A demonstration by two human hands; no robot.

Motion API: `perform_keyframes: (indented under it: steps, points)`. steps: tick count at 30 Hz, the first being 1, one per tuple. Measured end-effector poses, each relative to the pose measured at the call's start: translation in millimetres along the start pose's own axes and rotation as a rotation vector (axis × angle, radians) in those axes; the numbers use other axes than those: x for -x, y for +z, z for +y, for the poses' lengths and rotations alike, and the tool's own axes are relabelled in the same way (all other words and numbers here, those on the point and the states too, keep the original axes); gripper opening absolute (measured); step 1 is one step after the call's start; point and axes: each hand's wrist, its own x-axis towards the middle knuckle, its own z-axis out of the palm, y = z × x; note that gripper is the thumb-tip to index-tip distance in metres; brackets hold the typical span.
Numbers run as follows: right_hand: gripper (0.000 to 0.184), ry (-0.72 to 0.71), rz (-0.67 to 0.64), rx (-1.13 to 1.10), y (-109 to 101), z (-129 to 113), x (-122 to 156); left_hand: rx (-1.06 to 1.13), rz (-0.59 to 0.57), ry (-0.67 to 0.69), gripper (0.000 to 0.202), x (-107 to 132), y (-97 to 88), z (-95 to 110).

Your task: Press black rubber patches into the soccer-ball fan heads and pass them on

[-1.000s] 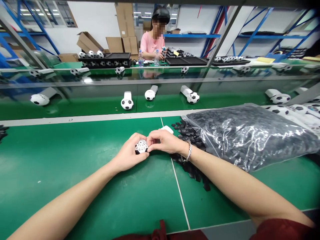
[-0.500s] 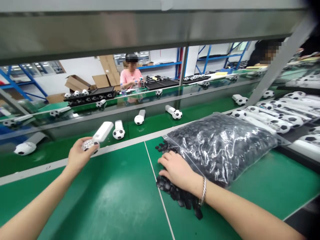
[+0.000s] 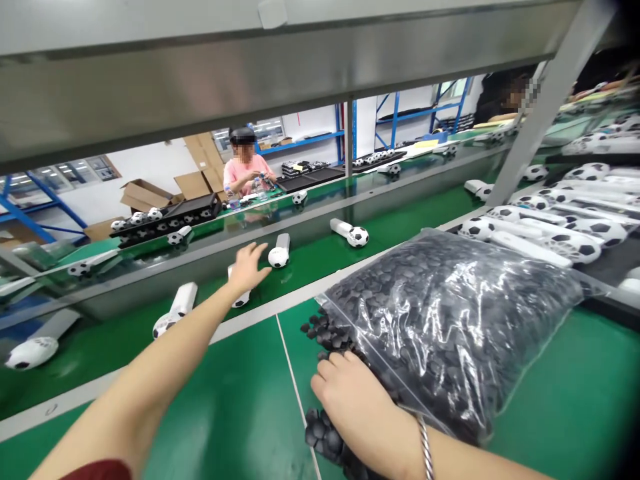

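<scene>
The left hand [image 3: 249, 265] reaches toward 11 o'clock, fingers spread wide and empty, over a ball-headed fan [image 3: 242, 299] on the belt [image 3: 400, 220]. The right hand [image 3: 350, 400] rests on loose black pieces [image 3: 320, 330] at the mouth of the bag [image 3: 450, 313], which lies at its 2 o'clock. I cannot tell whether it grips any.

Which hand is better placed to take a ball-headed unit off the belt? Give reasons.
Left, probably. The left hand is open and stretched over the belt, at a ball-headed unit; the right hand rests on loose black pieces at the bag mouth, short of the belt.
</scene>
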Motion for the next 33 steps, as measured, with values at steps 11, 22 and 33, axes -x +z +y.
perform_keyframes:
  steps: [11,22,33]
  points:
    - [0.011,-0.090,0.139,0.016,20.4,7.6,-9.4,0.042,-0.162,0.142,0.031,-45.0,20.6,69.1]
    - [0.011,-0.147,0.108,0.106,0.9,6.8,3.4,0.048,-0.144,0.144,0.035,214.9,-117.6,43.8]
    - [0.014,-0.113,0.057,0.190,0.3,11.3,-6.2,0.246,-0.448,-0.008,0.070,311.4,-109.1,24.0]
